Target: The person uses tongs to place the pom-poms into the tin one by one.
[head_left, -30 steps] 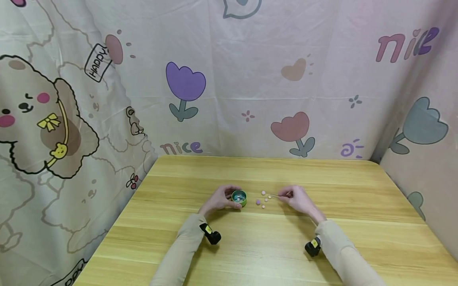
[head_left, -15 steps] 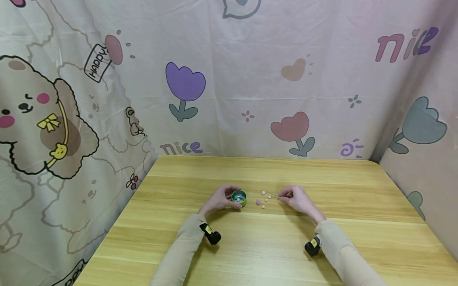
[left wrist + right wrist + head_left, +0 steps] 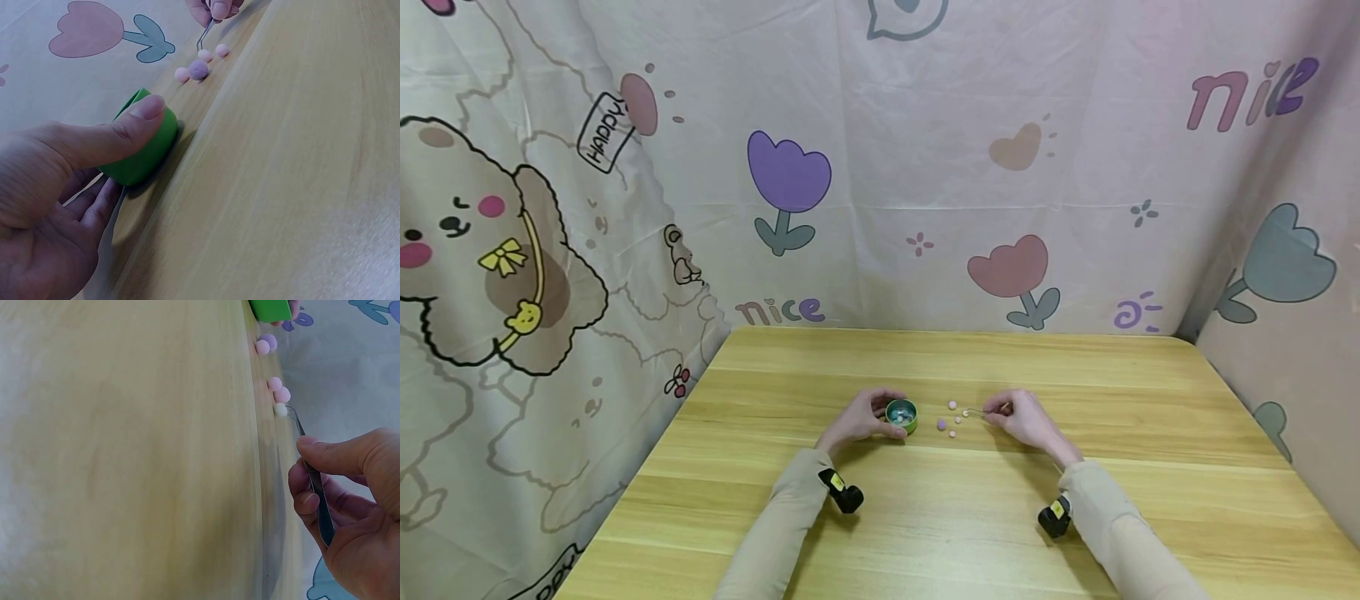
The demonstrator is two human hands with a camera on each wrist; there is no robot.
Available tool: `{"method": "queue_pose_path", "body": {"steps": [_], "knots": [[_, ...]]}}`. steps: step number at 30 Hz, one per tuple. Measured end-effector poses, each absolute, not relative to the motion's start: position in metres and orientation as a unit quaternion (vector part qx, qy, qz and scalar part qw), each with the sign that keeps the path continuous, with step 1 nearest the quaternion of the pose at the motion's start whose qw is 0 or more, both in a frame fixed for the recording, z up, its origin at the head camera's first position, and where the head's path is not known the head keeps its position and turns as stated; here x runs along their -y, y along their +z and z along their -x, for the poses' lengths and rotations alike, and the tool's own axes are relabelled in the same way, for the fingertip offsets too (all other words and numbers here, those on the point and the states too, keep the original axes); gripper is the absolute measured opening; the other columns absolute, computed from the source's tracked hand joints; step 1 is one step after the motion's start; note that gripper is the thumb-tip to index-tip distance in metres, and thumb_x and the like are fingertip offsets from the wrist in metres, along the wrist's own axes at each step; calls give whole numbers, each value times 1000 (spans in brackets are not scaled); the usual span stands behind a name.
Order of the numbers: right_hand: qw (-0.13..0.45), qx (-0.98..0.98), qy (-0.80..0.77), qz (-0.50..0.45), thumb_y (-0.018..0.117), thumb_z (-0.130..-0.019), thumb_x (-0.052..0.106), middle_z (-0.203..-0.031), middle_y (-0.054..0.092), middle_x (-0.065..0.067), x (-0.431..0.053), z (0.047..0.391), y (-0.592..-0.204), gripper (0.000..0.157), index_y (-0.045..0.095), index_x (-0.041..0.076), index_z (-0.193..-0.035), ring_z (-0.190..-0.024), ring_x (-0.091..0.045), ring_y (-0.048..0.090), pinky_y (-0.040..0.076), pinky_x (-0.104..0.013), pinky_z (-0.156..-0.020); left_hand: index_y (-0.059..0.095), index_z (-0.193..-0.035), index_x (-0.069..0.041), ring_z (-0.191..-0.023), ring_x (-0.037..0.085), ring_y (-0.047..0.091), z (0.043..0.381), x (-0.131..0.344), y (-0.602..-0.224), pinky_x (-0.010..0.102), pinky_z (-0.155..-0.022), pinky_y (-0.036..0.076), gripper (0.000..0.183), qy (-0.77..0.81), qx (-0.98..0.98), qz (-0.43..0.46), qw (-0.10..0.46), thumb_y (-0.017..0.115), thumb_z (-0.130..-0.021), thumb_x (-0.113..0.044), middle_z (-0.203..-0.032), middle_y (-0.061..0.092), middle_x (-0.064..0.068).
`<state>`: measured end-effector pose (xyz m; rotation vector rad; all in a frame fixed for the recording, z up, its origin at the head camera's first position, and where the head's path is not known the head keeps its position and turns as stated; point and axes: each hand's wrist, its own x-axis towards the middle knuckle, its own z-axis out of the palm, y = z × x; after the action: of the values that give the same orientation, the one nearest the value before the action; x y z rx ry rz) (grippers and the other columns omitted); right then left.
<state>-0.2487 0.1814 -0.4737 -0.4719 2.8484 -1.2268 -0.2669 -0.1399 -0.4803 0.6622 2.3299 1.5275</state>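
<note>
5 small balls (image 3: 942, 425) on desk (image 3: 910, 525) btwn hands. L hand (image 3: 859, 417) grip clamped round green cup (image 3: 147, 150), upright on desk, sth pale inside, too small to ID. R hand (image 3: 1024, 417) grip pinched on tweezers (image 3: 320, 497), bent tips at white ball (image 3: 280, 410), can't tell if touching.

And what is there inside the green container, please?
Inside the green container, the head view shows something pale, too small to identify. The wrist views show its side, which covers the contents.
</note>
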Motion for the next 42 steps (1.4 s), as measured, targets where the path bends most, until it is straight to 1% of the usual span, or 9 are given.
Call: {"method": "queue_pose_path", "body": {"steps": [7,14,22,33,42], "knots": [[5,-910,-387,148,72,-89,1,-89,75,-11,-181,248,-472,8,77,1,-95,-74,-12,58,47,-18,-62,56,-133,5,-125,37,60,267,141,-480,47,-116,45,62,532,-804,-229,137,83,-78,0,-133,62,24],[7,-912,-384,144,71,-89,1,-89,75,-11,-180,247,-470,8,77,1,-95,-74,-12,58,46,-19,-62,56,-134,4,-126,36,59,267,140,-482,47,-116,45,62,526,-809,-226,138,83,-79,-2,-134,62,23],[10,-916,-375,140,71,-89,3,-91,75,-11,-178,248,-471,9,77,1,-96,-75,-9,59,47,-18,-64,56,-134,4,-126,36,59,266,139,-480,47,-116,45,62,531,-806,-219,142,83,-79,-1,-134,62,23],[4,-915,-375,148,71,-88,1,-89,75,-10,-178,249,-473,9,76,1,-95,-75,-11,59,47,-19,-65,56,-134,5,-127,37,59,265,139,-479,48,-117,43,62,530,-806,-222,142,83,-79,-1,-134,61,24],[0,-913,-376,155,71,-87,0,-88,75,-11,-178,249,-473,9,76,-1,-95,-74,-11,59,48,-18,-64,56,-133,6,-124,36,60,267,142,-480,47,-115,46,61,528,-806,-229,138,83,-79,0,-133,62,24]]}}
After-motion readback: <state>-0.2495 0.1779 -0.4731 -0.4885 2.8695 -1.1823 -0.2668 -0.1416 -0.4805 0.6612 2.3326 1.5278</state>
